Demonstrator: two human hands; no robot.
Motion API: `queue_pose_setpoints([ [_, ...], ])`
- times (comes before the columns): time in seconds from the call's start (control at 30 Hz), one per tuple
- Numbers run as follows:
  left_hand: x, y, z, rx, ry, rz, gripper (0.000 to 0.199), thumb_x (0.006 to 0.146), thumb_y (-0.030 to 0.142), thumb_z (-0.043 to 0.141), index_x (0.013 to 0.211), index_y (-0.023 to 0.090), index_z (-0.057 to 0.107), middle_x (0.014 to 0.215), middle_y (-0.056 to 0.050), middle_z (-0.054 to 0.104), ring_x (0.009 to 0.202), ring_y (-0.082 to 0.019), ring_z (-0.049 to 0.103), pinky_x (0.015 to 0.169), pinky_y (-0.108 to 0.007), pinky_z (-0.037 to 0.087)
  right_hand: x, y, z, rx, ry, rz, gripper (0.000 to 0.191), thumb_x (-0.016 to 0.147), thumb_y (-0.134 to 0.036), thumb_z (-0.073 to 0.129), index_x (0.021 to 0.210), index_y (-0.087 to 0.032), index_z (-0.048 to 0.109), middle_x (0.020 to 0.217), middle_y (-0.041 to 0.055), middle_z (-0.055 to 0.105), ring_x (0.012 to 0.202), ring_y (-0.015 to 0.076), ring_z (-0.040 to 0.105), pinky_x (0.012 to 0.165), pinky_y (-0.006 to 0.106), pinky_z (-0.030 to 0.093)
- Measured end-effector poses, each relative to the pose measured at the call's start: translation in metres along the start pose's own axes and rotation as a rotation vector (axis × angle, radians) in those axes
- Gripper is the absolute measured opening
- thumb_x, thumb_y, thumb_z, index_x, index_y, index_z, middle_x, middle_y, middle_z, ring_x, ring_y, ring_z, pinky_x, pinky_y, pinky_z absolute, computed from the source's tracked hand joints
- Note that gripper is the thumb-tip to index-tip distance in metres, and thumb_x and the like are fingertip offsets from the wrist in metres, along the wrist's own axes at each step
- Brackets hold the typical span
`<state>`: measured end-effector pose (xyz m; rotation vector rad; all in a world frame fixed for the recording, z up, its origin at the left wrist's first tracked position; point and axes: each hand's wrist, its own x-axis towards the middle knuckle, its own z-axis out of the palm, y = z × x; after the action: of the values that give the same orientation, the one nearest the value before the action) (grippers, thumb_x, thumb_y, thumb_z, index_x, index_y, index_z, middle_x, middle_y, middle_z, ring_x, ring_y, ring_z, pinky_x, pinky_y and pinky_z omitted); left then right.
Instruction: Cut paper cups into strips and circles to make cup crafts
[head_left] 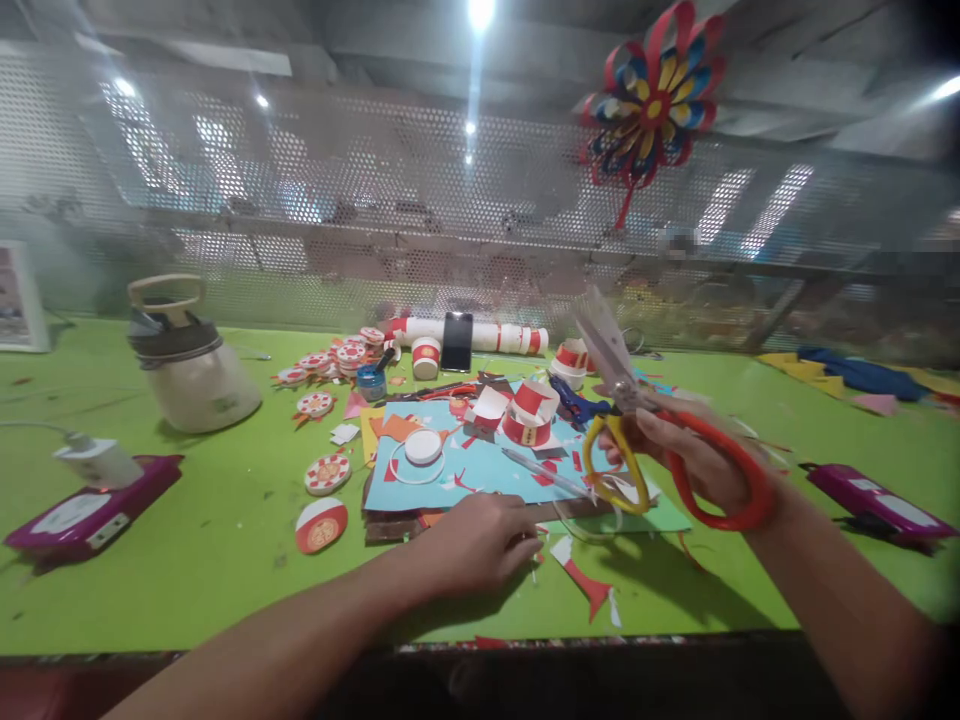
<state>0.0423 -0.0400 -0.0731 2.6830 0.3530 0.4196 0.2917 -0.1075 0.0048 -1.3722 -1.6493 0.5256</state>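
Note:
My right hand (697,455) grips a pair of scissors (616,375) by an orange handle loop and a yellow one, with the blades pointing up and slightly apart. At the front edge of a light blue sheet (465,470), my left hand (487,545) rests with its fingers curled; whatever they may hold is hidden. Red and white paper scraps, a white round disc (423,447) and a pen (547,472) lie on the sheet. A red and white paper ring (529,412) stands near its back. One red and white scrap (583,578) lies between my hands.
On the green table (247,560) stand a large bottle (191,375), a blue jar (371,382) and a phone (457,342). Decorated discs (328,474) lie left of the sheet. Purple power strips (877,498) sit at both sides. A paper flower (654,105) hangs above.

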Motion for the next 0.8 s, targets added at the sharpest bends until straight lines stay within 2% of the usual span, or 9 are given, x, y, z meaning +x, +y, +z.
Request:
queue_pose_setpoints([
  [0.07,-0.001,0.005,-0.004,-0.021,0.017,0.021,0.023,0.092,0.023,0.046,0.086,0.018,0.067,0.081,-0.004,0.066,0.072,-0.015,0.057,0.064,-0.025,0.039,0.003,-0.003,0.013,0.026,-0.061,-0.013,0.029,0.092,-0.046,0.047,0.099,-0.023,0.063,0.085,0.004,0.07,0.074,0.0204,0.068,0.07,0.032,0.056],
  [0.2,-0.004,0.007,-0.021,-0.004,0.02,0.015,0.024,0.092,0.025,0.046,0.087,0.017,0.068,0.081,-0.005,0.067,0.073,-0.015,0.058,0.064,-0.023,0.04,0.014,-0.009,0.03,-0.087,-0.103,-0.061,0.018,0.084,-0.038,0.063,0.084,-0.02,0.065,0.077,0.0024,0.07,0.071,0.0188,0.065,0.067,0.029,0.051],
  [0.27,-0.005,-0.001,-0.037,0.07,0.033,-0.102,0.022,0.09,0.025,0.048,0.086,0.018,0.069,0.08,-0.004,0.069,0.071,-0.014,0.059,0.064,-0.023,0.04,0.021,-0.011,0.037,-0.08,-0.105,-0.071,0.018,0.083,-0.038,0.065,0.086,-0.02,0.065,0.078,0.0019,0.069,0.07,0.0183,0.065,0.066,0.028,0.051],
  [0.33,-0.004,-0.017,-0.055,0.189,0.065,-0.282,0.019,0.086,0.019,0.05,0.082,0.018,0.069,0.08,-0.004,0.07,0.071,-0.015,0.06,0.064,-0.023,0.04,0.025,-0.011,0.044,-0.045,-0.101,-0.086,0.021,0.086,-0.039,0.059,0.086,-0.019,0.064,0.08,0.0022,0.069,0.072,0.0178,0.064,0.068,0.028,0.05],
  [0.47,0.009,-0.049,-0.081,0.334,0.1,-0.468,0.025,0.08,0.01,0.045,0.072,0.015,0.068,0.072,-0.009,0.068,0.068,-0.02,0.06,0.061,-0.029,0.037,0.026,-0.009,0.057,0.022,-0.023,-0.105,0.022,0.092,-0.039,0.051,0.086,-0.019,0.06,0.077,0.0009,0.066,0.068,0.0157,0.063,0.065,0.027,0.05],
  [0.53,0.02,-0.058,-0.078,0.381,0.069,-0.511,0.025,0.076,0.008,0.045,0.066,0.015,0.067,0.067,-0.01,0.066,0.066,-0.021,0.059,0.06,-0.029,0.037,0.024,-0.006,0.059,0.035,0.022,-0.108,0.021,0.091,-0.039,0.052,0.091,-0.019,0.061,0.079,0.0011,0.065,0.069,0.0162,0.063,0.065,0.027,0.051],
  [0.6,0.033,-0.063,-0.068,0.403,0.029,-0.531,0.022,0.074,0.008,0.048,0.065,0.015,0.067,0.068,-0.011,0.066,0.069,-0.022,0.06,0.062,-0.03,0.038,0.02,-0.001,0.058,0.032,0.067,-0.113,0.023,0.088,-0.039,0.056,0.098,-0.02,0.063,0.083,0.0018,0.066,0.074,0.0177,0.063,0.067,0.028,0.051],
  [0.7,0.048,-0.066,-0.048,0.397,-0.011,-0.557,0.018,0.073,0.011,0.053,0.077,0.014,0.071,0.078,-0.013,0.069,0.08,-0.025,0.063,0.069,-0.031,0.042,0.015,0.006,0.053,0.019,0.12,-0.117,0.027,0.085,-0.04,0.061,0.102,-0.019,0.064,0.083,0.0019,0.065,0.077,0.0189,0.063,0.073,0.03,0.051],
  [0.8,0.057,-0.065,-0.038,0.353,-0.023,-0.583,0.023,0.077,0.015,0.057,0.094,0.018,0.072,0.089,-0.013,0.07,0.092,-0.026,0.062,0.078,-0.032,0.044,0.012,0.008,0.046,0.023,0.165,-0.119,0.024,0.087,-0.041,0.059,0.093,-0.018,0.065,0.079,0.0019,0.065,0.072,0.0178,0.061,0.072,0.03,0.05],
])
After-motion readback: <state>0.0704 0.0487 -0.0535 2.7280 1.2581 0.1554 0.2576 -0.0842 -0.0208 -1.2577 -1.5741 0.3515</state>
